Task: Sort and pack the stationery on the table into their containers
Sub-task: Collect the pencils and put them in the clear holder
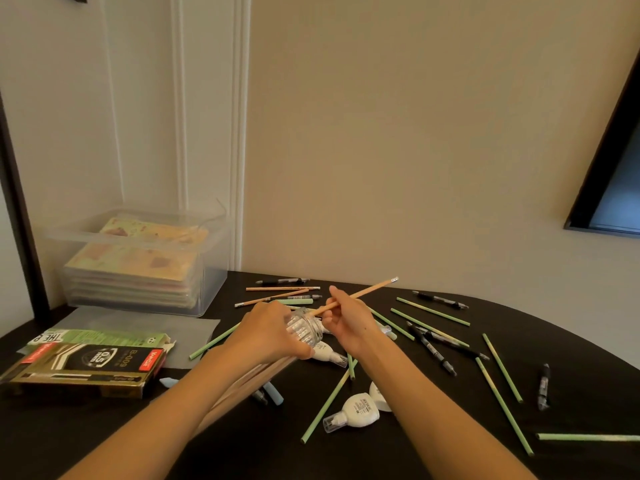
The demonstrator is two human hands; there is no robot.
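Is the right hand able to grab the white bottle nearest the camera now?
Probably not yet: the right hand pinches a pencil at the clear jar in the left hand. The white bottle lies uncovered on the table, so it looks reachable once the pencil is let go.

Open passage: bare tabletop (pixel 346 459) along the near edge and at right rear. Obstacles: scattered green sticks (pixel 502 368), black pens (pixel 431 348) and white bottles (pixel 360 407), centre-right; clear storage bin (pixel 138 258), left rear.
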